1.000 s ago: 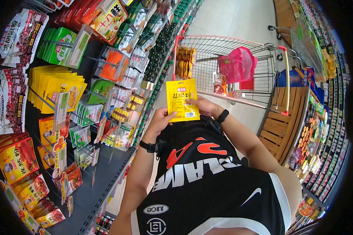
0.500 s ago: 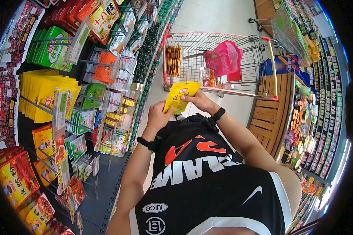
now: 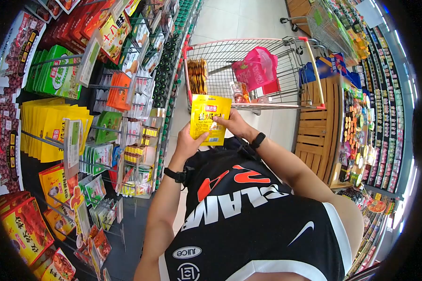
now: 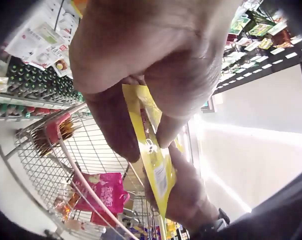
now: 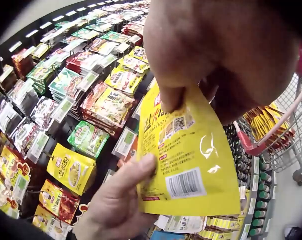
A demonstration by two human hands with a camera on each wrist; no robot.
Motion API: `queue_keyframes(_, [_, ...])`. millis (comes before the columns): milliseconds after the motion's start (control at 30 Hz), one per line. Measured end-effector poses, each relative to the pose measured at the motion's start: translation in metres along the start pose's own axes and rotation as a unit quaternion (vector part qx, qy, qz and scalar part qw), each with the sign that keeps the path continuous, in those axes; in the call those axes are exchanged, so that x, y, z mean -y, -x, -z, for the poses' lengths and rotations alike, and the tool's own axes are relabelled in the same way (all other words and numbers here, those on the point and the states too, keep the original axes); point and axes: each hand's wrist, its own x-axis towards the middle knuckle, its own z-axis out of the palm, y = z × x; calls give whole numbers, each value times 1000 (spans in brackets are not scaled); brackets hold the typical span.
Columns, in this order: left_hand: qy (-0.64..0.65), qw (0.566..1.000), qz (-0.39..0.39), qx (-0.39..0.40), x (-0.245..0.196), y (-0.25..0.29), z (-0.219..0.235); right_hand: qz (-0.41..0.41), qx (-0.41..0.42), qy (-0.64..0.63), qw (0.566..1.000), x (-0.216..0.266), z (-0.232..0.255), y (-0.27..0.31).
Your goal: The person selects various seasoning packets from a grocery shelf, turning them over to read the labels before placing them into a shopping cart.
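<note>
A flat yellow seasoning packet [image 3: 211,119] is held up in front of the chest, its printed side with a barcode facing the head camera. My left hand [image 3: 187,143] pinches its lower left edge, thumb on the front. On the opposite edge my right hand [image 3: 237,125] grips it with the thumb across the print. The right wrist view shows the packet [image 5: 191,155] broadside, with the left thumb near its bottom corner and the right hand at its top. From the left wrist the packet [image 4: 153,155] appears nearly edge-on, between both hands.
Racks of hanging seasoning packets fill the left, including similar yellow packets [image 3: 49,126]. Just beyond the hands stands a wire shopping cart [image 3: 211,44] holding a pink bag [image 3: 255,70] and a stack of brown-gold packets [image 3: 198,77]. A slatted wooden stand [image 3: 314,136] is to the right.
The packet tilted and turned askew half a second ago, then came back upright and face-on. Both hands keep holding it. The cart and shelves have shifted left in the head view.
</note>
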Motion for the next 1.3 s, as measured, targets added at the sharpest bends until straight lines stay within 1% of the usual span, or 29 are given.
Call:
queue_keyframes(67, [58,997,38,19,2,2,3,-13,7,-6,1000,-1,0,1])
queue_keyframes(133, [123,991,56,14,8,8,5,-24,22,3,999,5,-3,-1])
queue_keyframes(167, [154,986,64,10,11,10,6,-19,16,5,1000,3,-4,-3])
queue_keyframes(200, [155,986,62,1,11,12,7,-13,10,6,1000,2,-5,-6])
queue_keyframes(233, [105,992,66,-10,10,15,10,-6,4,7,1000,2,-5,-10])
queue_keyframes(267, [53,996,69,-22,8,19,14,2,21,6,1000,-8,5,-21])
queue_keyframes(300, [-1,997,72,-33,3,22,16,-15,-7,-7,1000,-8,8,-26])
queue_keyframes(367, [60,988,107,-95,10,26,18,-48,-61,-34,996,-6,13,-38])
queue_keyframes(400, [90,980,123,-126,14,27,18,-73,-52,-40,995,-2,17,-44])
queue_keyframes(433, [153,970,133,-136,18,26,19,-119,-49,-23,991,0,17,-51])
queue_keyframes(500, [277,936,149,-157,24,25,19,-214,56,-40,974,9,21,-62])
queue_keyframes(533, [308,927,154,-151,25,24,19,-237,107,-24,965,12,20,-65])
queue_keyframes(600, [308,925,155,-156,23,18,12,-280,205,10,938,17,15,-71])
queue_keyframes(700, [299,923,159,-183,12,4,-9,-226,305,-6,925,2,21,-83])
queue_keyframes(733, [295,921,161,-196,8,0,-19,-208,309,-17,928,-1,27,-88])
queue_keyframes(833, [286,910,211,-215,3,-12,-43,-201,328,-19,923,1,51,-97])
queue_keyframes(867, [275,911,222,-213,9,-14,-47,-229,332,-13,915,-2,60,-102])
queue_keyframes(967, [245,916,225,-224,-1,-26,-68,-271,356,-59,893,-7,84,-105])
queue_keyframes(1000, [223,925,211,-225,3,-29,-74,-276,362,-73,888,-10,89,-109])
queue_keyframes(1067, [177,940,184,-227,14,-31,-83,-247,285,-70,924,-18,105,-119])
queue_keyframes(1100, [115,953,183,-213,14,-33,-87,-235,245,-69,938,-18,111,-124])
queue_keyframes(1133, [54,962,182,-196,12,-36,-90,-255,208,-66,942,-27,118,-136])
queue_keyframes(1167, [-8,968,179,-177,11,-40,-94,-248,201,-115,941,-36,130,-144])
queue_keyframes(1233, [-113,960,183,-179,1,-50,-101,-215,273,-168,923,-33,149,-155])
queue_keyframes(1300, [-228,936,195,-183,-2,-60,-103,-123,353,-39,927,-21,170,-161])
